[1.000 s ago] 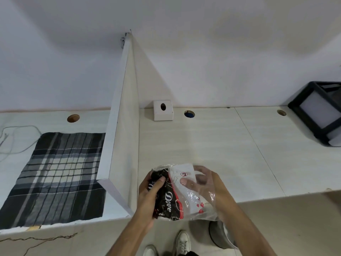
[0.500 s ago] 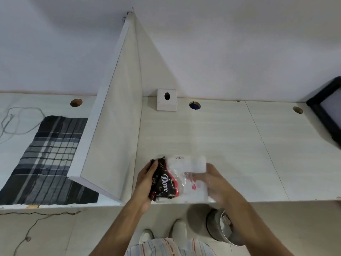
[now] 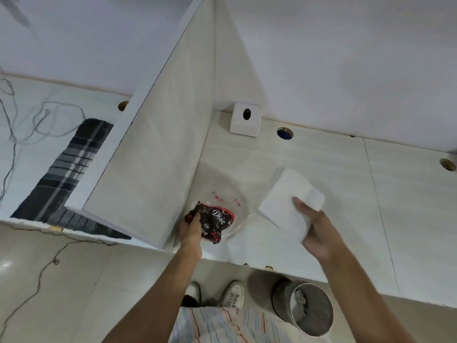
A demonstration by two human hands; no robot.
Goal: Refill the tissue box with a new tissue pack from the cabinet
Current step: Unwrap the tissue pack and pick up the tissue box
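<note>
1. Two hands are at work over the near edge of the desk (image 3: 309,159). The left hand (image 3: 190,231) is closed on the wrapper (image 3: 214,219), dark printed plastic with a clear part, just right of the divider (image 3: 153,154).
2. The right hand (image 3: 319,233) grips a white tissue stack (image 3: 284,206), thumb on top and fingers hidden beneath; the stack is bare and held apart from the wrapper, to its right.
3. The tissue box (image 3: 245,119) stands at the far wall, beside the divider, well apart from both hands, its round hole facing up and out.
4. Judged step: the tissues are unwrapped and ready to go into the box.
5. Next the wrapper needs dropping, perhaps into the bin (image 3: 306,308) on the floor below the desk, and the box needs opening so the stack can slide in without bending.
</note>
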